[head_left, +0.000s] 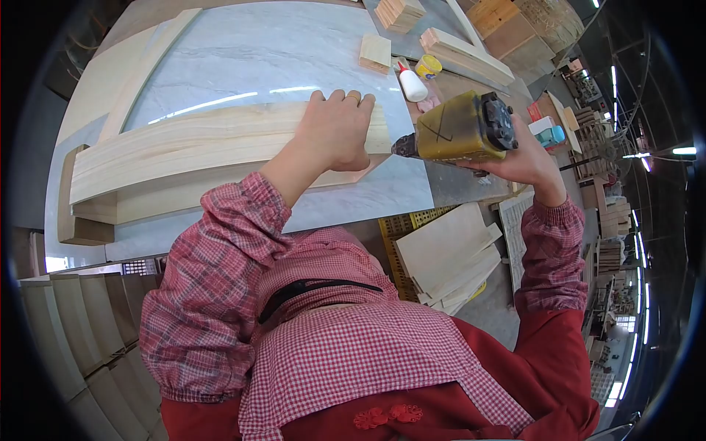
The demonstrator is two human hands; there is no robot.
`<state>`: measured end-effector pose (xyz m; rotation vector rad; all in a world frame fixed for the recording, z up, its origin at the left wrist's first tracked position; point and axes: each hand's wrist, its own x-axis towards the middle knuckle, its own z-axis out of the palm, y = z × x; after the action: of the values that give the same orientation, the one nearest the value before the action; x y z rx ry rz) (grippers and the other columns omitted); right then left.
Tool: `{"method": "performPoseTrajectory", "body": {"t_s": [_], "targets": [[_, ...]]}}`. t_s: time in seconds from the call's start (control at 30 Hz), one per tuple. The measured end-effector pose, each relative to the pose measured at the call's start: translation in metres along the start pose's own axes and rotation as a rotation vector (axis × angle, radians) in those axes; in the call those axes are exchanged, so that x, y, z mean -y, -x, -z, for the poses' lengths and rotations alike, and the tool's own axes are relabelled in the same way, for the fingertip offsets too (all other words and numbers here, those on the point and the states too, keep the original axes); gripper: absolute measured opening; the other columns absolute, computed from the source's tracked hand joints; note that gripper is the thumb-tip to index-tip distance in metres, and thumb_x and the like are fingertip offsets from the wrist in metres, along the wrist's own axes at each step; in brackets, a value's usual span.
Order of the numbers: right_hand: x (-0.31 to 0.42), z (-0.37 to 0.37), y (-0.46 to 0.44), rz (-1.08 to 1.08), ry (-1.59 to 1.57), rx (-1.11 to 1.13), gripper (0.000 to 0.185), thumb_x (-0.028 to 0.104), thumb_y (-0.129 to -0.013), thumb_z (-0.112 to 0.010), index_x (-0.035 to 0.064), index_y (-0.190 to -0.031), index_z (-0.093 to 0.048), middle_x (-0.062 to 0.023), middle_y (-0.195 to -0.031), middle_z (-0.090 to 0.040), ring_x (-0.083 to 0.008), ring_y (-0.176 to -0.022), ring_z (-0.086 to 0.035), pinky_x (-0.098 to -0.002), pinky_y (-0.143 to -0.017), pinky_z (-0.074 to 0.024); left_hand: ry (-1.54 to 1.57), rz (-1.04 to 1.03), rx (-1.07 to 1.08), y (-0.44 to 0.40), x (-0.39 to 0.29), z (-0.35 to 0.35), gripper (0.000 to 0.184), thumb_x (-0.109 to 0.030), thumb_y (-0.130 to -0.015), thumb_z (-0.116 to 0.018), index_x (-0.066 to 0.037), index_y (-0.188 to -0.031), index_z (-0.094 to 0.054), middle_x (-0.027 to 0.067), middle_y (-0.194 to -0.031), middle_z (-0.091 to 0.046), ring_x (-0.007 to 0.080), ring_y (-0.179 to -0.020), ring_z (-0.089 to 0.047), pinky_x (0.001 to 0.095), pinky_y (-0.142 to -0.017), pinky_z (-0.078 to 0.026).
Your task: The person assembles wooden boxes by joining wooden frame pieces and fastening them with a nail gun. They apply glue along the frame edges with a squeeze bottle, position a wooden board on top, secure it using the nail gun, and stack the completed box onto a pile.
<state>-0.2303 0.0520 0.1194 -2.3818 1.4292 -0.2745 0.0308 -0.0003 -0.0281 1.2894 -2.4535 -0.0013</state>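
Observation:
A long box-like wooden frame (198,143) of pale boards lies along the near side of the marble-patterned tabletop (243,51). My left hand (334,132) grips its top board near the right end, fingers over the far edge and thumb on the near side. In my right hand (526,158) is a yellow and black nail gun (452,132), held sideways. Its dark nose points left at the frame's right end, very close to the wood; whether they touch I cannot tell. The right fingers are partly hidden behind the tool.
Beyond the frame are a white glue bottle (412,84), a yellow tub (429,67), a small wood block (375,53) and stacked wood strips (467,55). A wooden block (77,198) stands at the frame's left end. Thin panels (448,253) lean below the table edge.

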Motion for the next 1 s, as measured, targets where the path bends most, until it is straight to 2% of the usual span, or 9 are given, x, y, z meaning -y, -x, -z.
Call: {"method": "performPoseTrajectory", "body": {"t_s": [0.23, 0.4, 0.6, 1.0], "targets": [[-0.001, -0.001, -0.009, -0.065, -0.036, 0.074, 0.063, 0.016, -0.067, -0.095, 0.0002, -0.120, -0.063, -0.0130, -0.116, -0.070, -0.0241, -0.100, -0.066, -0.0353, -0.088, -0.0529, 0.019, 0.011, -0.010, 0.001, -0.002, 0.000, 0.065, -0.042, -0.076, -0.076, -0.001, -0.124, -0.059, 0.0136, -0.111, -0.067, 0.0289, -0.098, -0.061, 0.0432, -0.089, -0.041], [0.000, -0.001, -0.010, 0.008, 0.038, 0.010, 0.059, 0.016, -0.068, -0.094, -0.0004, -0.117, -0.065, -0.0126, -0.110, -0.072, -0.0255, -0.093, -0.067, -0.0353, -0.085, -0.0537, -0.024, 0.005, -0.001, -0.001, -0.003, -0.002, 0.060, -0.045, -0.076, -0.075, -0.001, -0.114, -0.061, 0.0138, -0.106, -0.067, 0.0281, -0.096, -0.061, 0.0424, -0.089, -0.041], [-0.009, 0.000, -0.025, 0.020, 0.039, -0.042, 0.057, 0.018, -0.069, -0.094, -0.0012, -0.115, -0.066, -0.0133, -0.111, -0.072, -0.0268, -0.093, -0.068, -0.0356, -0.083, -0.0537, 0.001, 0.034, 0.055, 0.000, -0.004, 0.007, 0.055, -0.046, -0.076, -0.074, -0.002, -0.106, -0.063, 0.0138, -0.103, -0.067, 0.0277, -0.095, -0.061, 0.0412, -0.088, -0.041], [-0.002, 0.002, -0.040, -0.082, -0.023, 0.007, 0.064, 0.020, -0.069, -0.094, -0.0004, -0.121, -0.063, -0.0142, -0.115, -0.070, -0.0273, -0.099, -0.067, -0.0365, -0.089, -0.0537, 0.000, 0.029, 0.100, -0.001, -0.003, 0.012, 0.063, -0.055, -0.076, -0.074, -0.002, -0.108, -0.064, 0.0134, -0.103, -0.067, 0.0270, -0.095, -0.060, 0.0412, -0.088, -0.041]]}}
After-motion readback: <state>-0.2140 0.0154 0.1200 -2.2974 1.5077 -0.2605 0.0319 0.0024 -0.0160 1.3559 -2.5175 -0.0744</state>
